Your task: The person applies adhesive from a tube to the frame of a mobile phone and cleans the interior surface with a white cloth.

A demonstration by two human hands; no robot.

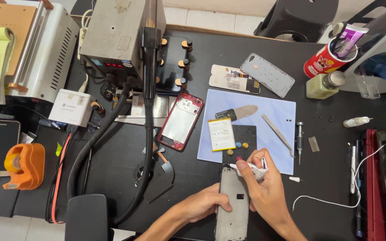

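While the left hand (208, 203) clamps the frame's (232, 205) left edge, fingers curled over it and thumb on the face, the right hand (262, 187) pinches a wadded white wipe (256, 169) between thumb and fingertips and presses it on the frame's top right corner. The frame lies flat on the dark bench, just below the blue mat (273, 116), its top end touching the black pad (242, 143) at the mat's lower edge. To do this well, I'd judge: keep the left grip firm so the frame doesn't skate, rub in short strokes along the border, stay off the small cutout mid-frame, refold the wipe when soiled. The battery (221, 134) on the mat's left part and the tweezers (277, 132) and screwdriver (299, 142) on its right side sit near; keep elbows tight. The red phone back (180, 121) left of the mat is well apart.
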